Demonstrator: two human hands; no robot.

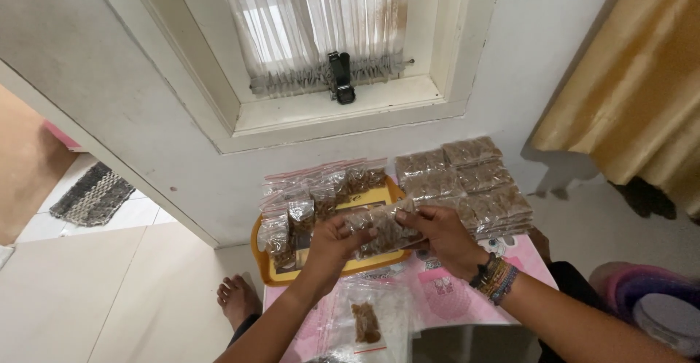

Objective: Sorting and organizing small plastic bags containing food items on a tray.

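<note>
Over a small pink table (437, 301), two hands meet on one clear packet (383, 233) of brown snack. The left hand (332, 242) pinches the packet's left end between thumb and bent fingers; the right hand (441, 237) grips the right end with its fingers curled over the top, several bead bracelets (496, 277) around its wrist. The packet is held level, just above the near edge of one yellow tray (262, 261). On the tray lies a loose heap of similar filled packets (313, 195); they overlap too much to count exactly. Just right of the tray stands one neat stack of flat packets (467, 177), its top layer showing about six in two columns. One mostly empty bag (368, 319) with a small brown lump lies on the table below the hands. One bare foot (237, 297) rests on the floor beside the table.
</note>
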